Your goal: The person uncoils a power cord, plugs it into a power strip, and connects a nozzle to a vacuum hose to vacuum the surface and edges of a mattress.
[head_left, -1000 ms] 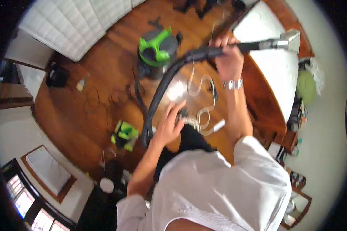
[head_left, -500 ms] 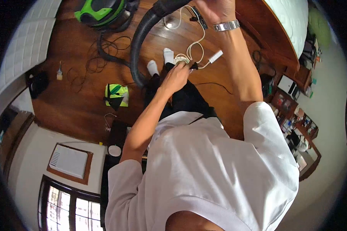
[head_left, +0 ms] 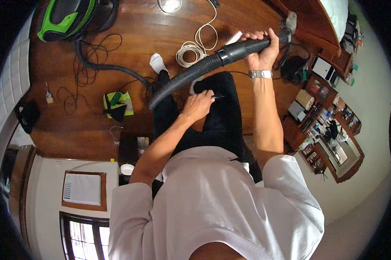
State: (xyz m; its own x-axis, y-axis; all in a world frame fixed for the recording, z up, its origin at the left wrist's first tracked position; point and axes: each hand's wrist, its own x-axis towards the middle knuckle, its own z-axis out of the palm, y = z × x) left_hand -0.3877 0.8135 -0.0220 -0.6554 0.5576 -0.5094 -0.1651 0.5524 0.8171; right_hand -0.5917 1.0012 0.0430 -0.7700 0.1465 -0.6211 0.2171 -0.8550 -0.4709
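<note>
My right hand [head_left: 264, 52], with a metal watch at the wrist, is wrapped round the stiff black handle [head_left: 241, 50] of a vacuum cleaner hose. From there the ribbed hose [head_left: 182, 80] curves down to the left across my leg. A greyish thing [head_left: 291, 21] shows at the handle's far end. My left hand [head_left: 197, 106] is closed over my lap, below the hose. A slim dark item [head_left: 218, 97] pokes out from its fingers; I cannot tell its kind. The green and black vacuum cleaner [head_left: 67, 21] stands on the floor at upper left.
A coiled white cable [head_left: 191, 54] lies on the wooden floor [head_left: 135, 26], with a white power strip [head_left: 233, 38] partly behind the hose. Thin black cords [head_left: 80, 78] tangle at left. A yellow-green cloth [head_left: 125, 104] and a paintbrush [head_left: 49, 95] lie nearby. A bed [head_left: 336, 13] stands at upper right.
My right hand has come down and nearer with the hose handle, which now lies across the view. My left hand has moved slightly lower, away from the white cable. The view has shifted.
</note>
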